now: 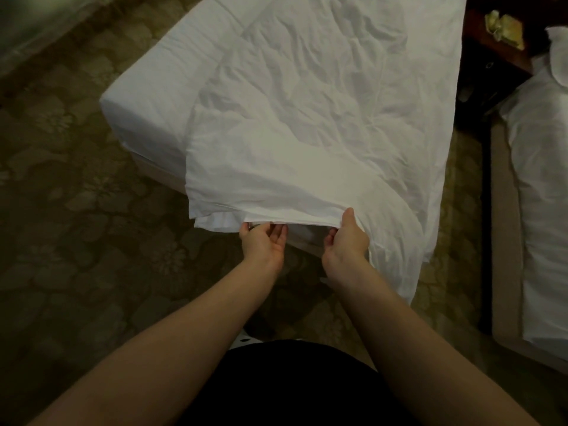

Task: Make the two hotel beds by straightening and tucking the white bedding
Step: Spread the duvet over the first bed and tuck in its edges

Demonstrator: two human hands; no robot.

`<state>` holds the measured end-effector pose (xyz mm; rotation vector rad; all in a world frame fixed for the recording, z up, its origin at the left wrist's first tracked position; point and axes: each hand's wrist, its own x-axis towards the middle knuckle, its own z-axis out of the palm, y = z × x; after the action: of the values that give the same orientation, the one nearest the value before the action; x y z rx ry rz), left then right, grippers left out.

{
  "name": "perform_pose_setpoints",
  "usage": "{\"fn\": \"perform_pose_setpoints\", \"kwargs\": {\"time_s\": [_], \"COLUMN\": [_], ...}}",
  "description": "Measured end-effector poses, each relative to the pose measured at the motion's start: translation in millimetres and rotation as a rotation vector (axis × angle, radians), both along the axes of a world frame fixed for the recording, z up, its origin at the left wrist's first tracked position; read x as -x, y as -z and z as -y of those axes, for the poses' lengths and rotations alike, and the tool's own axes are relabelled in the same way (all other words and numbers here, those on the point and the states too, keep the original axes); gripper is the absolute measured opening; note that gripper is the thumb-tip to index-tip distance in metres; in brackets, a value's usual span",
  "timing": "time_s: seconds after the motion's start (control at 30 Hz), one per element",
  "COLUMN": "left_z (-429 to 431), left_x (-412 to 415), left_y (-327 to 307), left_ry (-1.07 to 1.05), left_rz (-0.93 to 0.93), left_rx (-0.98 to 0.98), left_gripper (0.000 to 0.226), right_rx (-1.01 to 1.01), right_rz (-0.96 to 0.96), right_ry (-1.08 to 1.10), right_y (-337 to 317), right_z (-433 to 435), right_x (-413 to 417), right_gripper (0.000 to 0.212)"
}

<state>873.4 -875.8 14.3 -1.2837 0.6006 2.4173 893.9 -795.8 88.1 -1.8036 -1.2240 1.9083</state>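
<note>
Plainly early on: the white sheet (307, 118) lies wrinkled and askew over the left bed (147, 96), untucked. Left hand (265, 242) and right hand (347, 239) each pinch its near edge, thumbs against curled fingers. The right bed (542, 195) looks rumpled too.

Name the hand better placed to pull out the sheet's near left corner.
Left. The left hand is at the hem of the sheet, closest to that corner; the right hand pinches it farther right, thumb on top.
</note>
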Motion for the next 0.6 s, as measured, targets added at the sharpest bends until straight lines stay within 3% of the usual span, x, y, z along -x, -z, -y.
{"fn": "perform_pose_setpoints", "kwargs": {"time_s": [0.2,0.4,0.6], "left_z": [0,-2,8], "left_x": [-3,18,45], "left_y": [-9,-10,-1], "left_ry": [0.064,0.113,0.109], "left_rz": [0.0,0.021,0.046], "left_rx": [-0.077,-0.143,0.011], "left_gripper": [0.031,0.033,0.037], "right_rx": [-0.004,0.002,0.001], "right_rz": [-0.002,0.002,-0.047], "right_ry": [-0.003,-0.004,0.013], "right_y": [-2,-7,-14], "right_z": [1,2,-4], "right_x": [-1,-3,-3], "right_gripper": [0.024,0.026,0.018]}}
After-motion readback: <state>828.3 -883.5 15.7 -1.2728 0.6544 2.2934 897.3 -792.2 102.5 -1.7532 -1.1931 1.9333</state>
